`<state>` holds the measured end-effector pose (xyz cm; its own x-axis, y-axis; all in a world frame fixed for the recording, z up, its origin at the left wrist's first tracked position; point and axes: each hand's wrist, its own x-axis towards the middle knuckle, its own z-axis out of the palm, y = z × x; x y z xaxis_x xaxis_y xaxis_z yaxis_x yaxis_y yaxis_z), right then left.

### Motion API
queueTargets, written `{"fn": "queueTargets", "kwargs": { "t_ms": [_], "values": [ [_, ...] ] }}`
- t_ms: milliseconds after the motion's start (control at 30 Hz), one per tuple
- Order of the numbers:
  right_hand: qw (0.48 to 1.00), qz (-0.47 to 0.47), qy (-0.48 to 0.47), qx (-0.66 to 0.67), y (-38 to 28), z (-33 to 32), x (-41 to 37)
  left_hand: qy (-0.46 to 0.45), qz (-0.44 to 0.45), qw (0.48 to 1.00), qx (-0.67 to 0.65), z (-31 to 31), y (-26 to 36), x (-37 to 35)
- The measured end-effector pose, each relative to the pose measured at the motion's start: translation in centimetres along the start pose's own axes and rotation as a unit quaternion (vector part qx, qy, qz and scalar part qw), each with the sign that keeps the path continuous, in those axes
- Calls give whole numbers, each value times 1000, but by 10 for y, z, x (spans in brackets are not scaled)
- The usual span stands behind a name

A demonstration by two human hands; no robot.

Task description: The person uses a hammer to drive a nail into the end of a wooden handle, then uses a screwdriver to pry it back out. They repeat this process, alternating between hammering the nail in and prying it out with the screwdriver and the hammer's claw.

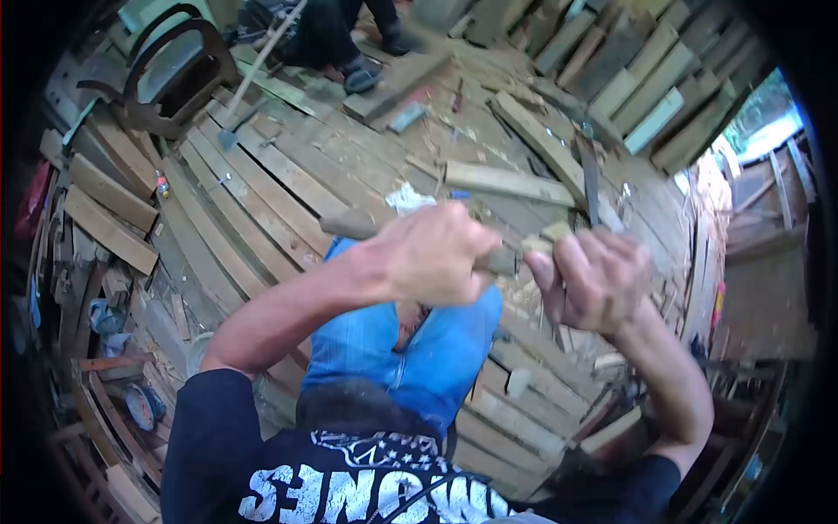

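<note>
The person sits low over a floor of worn grey-brown planks (262, 175), knees in blue jeans (410, 336) showing at the middle of the frame. Just above the knees, the left hand (434, 255) is closed in a full fist round a short, brownish round wooden stick (349, 224). One end of the stick pokes out to the left of the fist, and the other runs right toward the right hand (592, 281). That hand is closed too, fingers curled at the stick's right end beside a small pale bit of wood (552, 232). Whether it grips a tool or the wood itself I cannot tell.

As for progress, I'd say the work is somewhere in the middle. The stick's free left end looks dull and rough, and pale chips (476, 131) litter the planks in the upper middle. How finished the covered part is, nothing shows.

A loose pale board (506, 182) lies above the hands, with a crumpled white rag (408, 198) near it. A curved dark wooden frame (170, 83) stands at the upper left, and another person's sandalled foot (362, 74) is at the top.
</note>
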<state>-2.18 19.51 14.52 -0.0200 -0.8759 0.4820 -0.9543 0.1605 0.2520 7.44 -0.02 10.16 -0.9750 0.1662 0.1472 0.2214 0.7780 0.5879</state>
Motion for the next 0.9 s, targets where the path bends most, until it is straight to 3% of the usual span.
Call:
{"fn": "queueTargets", "kwargs": {
  "t_ms": [33, 100, 167, 233, 333, 467, 533, 600, 667, 700, 800, 833, 900],
  "values": [
    [999, 21, 24, 25, 3, 9, -5, -13, 22, 999, -45, 9, -9, 6],
    [995, 52, 55, 70, 10, 32, -17, -101, -26, 993, -48, 10, -11, 19],
    [985, 99, 70, 125, 15, 56, -42, -103, -11, 992, -73, 38, -20, 31],
    [979, 134, 62, 143, 21, 88, -71, -115, 2, 993, -19, 60, -28, 42],
    [938, 227, 60, 256, 7, 128, -94, -145, -11, 989, 2, 74, -45, 45],
    [914, 229, 81, 325, -1, 178, -76, -174, -34, 984, 12, 75, -80, 33],
    [925, 206, 95, 306, 7, 214, -52, -123, -78, 989, -2, 79, -114, 33],
    [954, 183, 102, 212, 13, 249, -29, -170, -204, 964, 23, 61, -130, 39],
    [973, 193, 65, 105, 8, 263, -4, -138, -264, 953, 64, 59, -163, 42],
    [972, 210, 73, 69, 4, 268, 10, -74, -236, 967, 65, 62, -179, 38],
    [965, 254, 63, 27, 3, 265, 26, 3, -182, 975, 126, 71, -195, 45],
    [961, 273, 39, 11, 3, 264, 28, -16, -163, 981, 104, 72, -197, 46],
    [956, 279, 74, 48, 4, 259, 23, 94, -135, 979, 116, 78, -195, 48]
  ]
}}
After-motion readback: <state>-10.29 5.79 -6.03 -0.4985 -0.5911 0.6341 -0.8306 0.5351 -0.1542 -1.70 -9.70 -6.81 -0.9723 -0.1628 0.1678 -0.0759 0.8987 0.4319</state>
